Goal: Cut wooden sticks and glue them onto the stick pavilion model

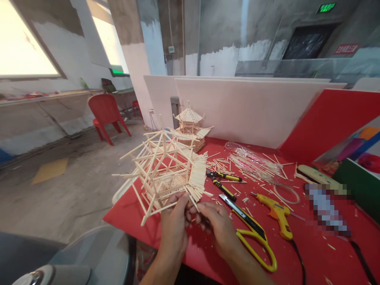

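1. Rough room: bare grey and white walls, red chair off to the left, white panels standing behind a red counter. Stick scraps scattered over it.
2. The frame, open stickwork with spreading roof beams, sits at the counter's left edge, directly before the person. Slats lie side by side along its right slope.
3. A second model, its tiered roof covered, stands just behind.
4. Right hand: fingers pinched on a short stick at the frame's near right corner.
5. Left hand: bent against the near edge, thumb by the stick's upper end. Cannot tell whether those fingers grip beam or stick.
6. Step in hand, as I judge it: fitting a slat beside the fanned ones at that corner.
7. Next move seems to call for lining the stick up with its neighbours, pressing lightly, frame steadied; thin joints could shift.
8. Right of the frame: pliers, cutter, glue gun. All lie clear of both hands.
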The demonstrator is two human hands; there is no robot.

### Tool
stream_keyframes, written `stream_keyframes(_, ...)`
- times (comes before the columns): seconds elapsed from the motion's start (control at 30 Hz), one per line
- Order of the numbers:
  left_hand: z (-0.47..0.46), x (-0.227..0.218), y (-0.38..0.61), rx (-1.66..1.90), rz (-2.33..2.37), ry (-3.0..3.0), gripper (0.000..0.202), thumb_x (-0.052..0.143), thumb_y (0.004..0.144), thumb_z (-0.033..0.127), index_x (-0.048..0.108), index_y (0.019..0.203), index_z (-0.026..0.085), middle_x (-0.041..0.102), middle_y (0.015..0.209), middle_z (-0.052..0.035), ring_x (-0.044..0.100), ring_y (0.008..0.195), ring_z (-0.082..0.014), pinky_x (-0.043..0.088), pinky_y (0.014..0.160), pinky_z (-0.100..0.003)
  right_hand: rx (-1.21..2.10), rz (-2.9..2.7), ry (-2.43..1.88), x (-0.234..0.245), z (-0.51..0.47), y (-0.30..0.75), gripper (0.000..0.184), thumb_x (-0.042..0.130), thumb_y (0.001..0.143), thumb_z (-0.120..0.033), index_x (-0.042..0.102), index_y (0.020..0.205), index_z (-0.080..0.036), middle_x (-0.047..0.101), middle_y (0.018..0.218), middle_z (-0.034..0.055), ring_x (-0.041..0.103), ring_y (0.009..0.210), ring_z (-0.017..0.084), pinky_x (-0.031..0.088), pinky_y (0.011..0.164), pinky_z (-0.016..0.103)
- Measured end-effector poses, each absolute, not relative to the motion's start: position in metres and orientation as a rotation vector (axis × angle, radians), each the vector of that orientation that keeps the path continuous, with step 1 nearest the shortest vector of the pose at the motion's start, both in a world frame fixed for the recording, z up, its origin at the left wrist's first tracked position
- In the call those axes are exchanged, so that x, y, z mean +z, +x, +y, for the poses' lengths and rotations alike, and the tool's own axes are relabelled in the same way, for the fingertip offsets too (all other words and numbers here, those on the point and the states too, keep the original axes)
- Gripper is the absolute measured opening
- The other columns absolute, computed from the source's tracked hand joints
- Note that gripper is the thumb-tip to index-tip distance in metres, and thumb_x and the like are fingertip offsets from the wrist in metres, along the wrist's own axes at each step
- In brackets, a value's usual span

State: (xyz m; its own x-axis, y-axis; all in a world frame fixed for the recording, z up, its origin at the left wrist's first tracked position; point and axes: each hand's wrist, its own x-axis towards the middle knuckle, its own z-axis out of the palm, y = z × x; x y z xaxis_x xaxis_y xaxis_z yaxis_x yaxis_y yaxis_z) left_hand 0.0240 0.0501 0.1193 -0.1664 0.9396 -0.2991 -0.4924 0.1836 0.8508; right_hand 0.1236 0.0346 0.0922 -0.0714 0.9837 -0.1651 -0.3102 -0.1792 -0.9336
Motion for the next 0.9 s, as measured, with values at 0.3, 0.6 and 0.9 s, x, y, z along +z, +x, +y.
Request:
stream_keyframes(0.3,0.0512,0.1219,0.0240,1.370,1.096,0.493,0.032,0.081,0.064,0.036,0.056,0.071,0.018,0.049,0.047,0.0091,0.044,0.036,-0.0058,0.034,0.036,-0.016,1.513,-0.872,-1.044,0.0946,0.0353,0.1193,0.037,0.065,0.080,-0.050,0.073,0.072,-0.014,0.058,0.057,-0.0007,0.045,0.049,0.007,0.030,0.047,0.020)
stream_keyframes(0.6,0.0505,0.1200,0.0233,1.346,1.068,0.557,0.030,0.076,0.071,0.037,0.053,0.072,0.018,0.049,0.045,0.0087,0.045,0.034,-0.0053,0.027,0.037,-0.015,1.526,-0.836,-1.050,0.0975,0.0378,0.1166,0.032,0.063,0.079,-0.044,0.073,0.071,-0.014,0.057,0.057,-0.0011,0.045,0.050,0.008,0.031,0.047,0.020)
stream_keyframes(0.9,0.0512,0.1169,0.0227,1.349,1.081,0.560,0.029,0.074,0.073,0.038,0.053,0.071,0.018,0.046,0.046,0.0092,0.043,0.034,-0.0051,0.024,0.037,-0.015,1.554,-0.811,-1.078,0.0996,0.0377,0.1163,0.031,0.062,0.076,-0.043,0.070,0.068,-0.014,0.056,0.056,-0.0017,0.042,0.048,0.007,0.027,0.046,0.020)
